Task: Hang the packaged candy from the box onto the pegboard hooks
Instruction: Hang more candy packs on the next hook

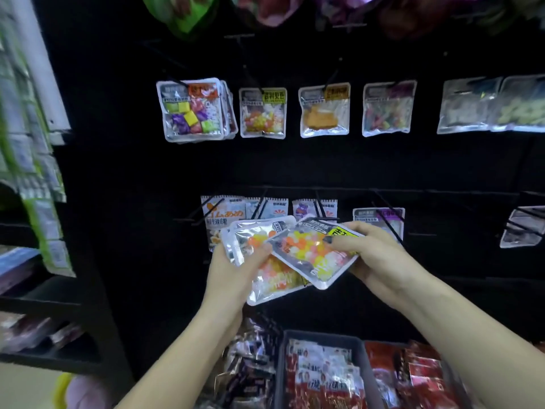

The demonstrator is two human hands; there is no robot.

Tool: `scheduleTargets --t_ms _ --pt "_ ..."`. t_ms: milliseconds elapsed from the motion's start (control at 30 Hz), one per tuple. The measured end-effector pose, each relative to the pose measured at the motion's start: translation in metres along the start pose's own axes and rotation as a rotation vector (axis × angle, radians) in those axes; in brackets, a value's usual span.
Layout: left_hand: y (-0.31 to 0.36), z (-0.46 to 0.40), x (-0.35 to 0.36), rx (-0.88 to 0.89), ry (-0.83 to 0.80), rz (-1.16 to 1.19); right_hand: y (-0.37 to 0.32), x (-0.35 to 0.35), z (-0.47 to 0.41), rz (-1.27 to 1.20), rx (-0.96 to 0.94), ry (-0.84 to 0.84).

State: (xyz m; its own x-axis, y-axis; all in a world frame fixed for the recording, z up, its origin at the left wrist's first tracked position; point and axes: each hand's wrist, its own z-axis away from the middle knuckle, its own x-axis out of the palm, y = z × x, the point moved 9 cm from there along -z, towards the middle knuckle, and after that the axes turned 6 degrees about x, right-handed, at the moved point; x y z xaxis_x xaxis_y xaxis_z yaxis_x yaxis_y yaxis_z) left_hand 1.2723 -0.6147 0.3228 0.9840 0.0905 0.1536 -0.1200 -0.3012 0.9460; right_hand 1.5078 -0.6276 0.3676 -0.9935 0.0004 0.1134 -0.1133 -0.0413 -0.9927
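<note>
Dark pegboard (295, 166), hooks (386, 219) barely visible

Dim shop aisle
Black shelving (59, 302) fills the left of the frame; pale floor (26, 388) shows lower left.

Leaving a wide bare band of black pegboard (295, 166) between the upper row of hanging packets (262, 113) and the lower row (224, 214). Jutting forward across the lower row: black hooks (386, 222), some bare, just beyond both hands (374, 255), crowding any reach there. Closing in the left: a shelf (44, 305) and a strip of green packets (44, 202). Filling the space below the forearms: a dark bin (281, 373) of red packets, with more packets heaped on either side.
</note>
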Motion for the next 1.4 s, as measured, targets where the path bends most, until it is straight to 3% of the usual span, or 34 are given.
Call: scheduleTargets --t_ms 267,500,600,767,1000,1167,1400 --pt "0.014 0.013 -0.023 -0.062 -0.014 0.002 0.019 0.029 0.012 -0.124 0.127 -0.124" --pt "0.064 -0.007 -0.04 0.094 0.071 0.027 -0.01 0.067 0.004 -0.399 0.056 -0.159" --pt "0.083 -0.03 -0.043 0.184 0.092 0.0 -0.029 0.088 -0.007 -0.323 -0.003 -0.174" --pt "0.1 -0.067 -0.059 0.269 0.131 -0.029 -0.066 0.1 -0.046 -0.196 -0.053 -0.061" --pt "0.112 -0.108 -0.08 0.343 0.209 -0.163 -0.156 0.12 -0.071 -0.041 -0.289 0.008" --pt "0.109 -0.121 -0.07 0.383 0.153 -0.346 -0.197 0.136 -0.081 0.039 -0.44 0.026" --pt "0.097 -0.135 -0.058 0.363 0.066 -0.398 -0.199 0.146 -0.098 0.099 -0.429 0.058"
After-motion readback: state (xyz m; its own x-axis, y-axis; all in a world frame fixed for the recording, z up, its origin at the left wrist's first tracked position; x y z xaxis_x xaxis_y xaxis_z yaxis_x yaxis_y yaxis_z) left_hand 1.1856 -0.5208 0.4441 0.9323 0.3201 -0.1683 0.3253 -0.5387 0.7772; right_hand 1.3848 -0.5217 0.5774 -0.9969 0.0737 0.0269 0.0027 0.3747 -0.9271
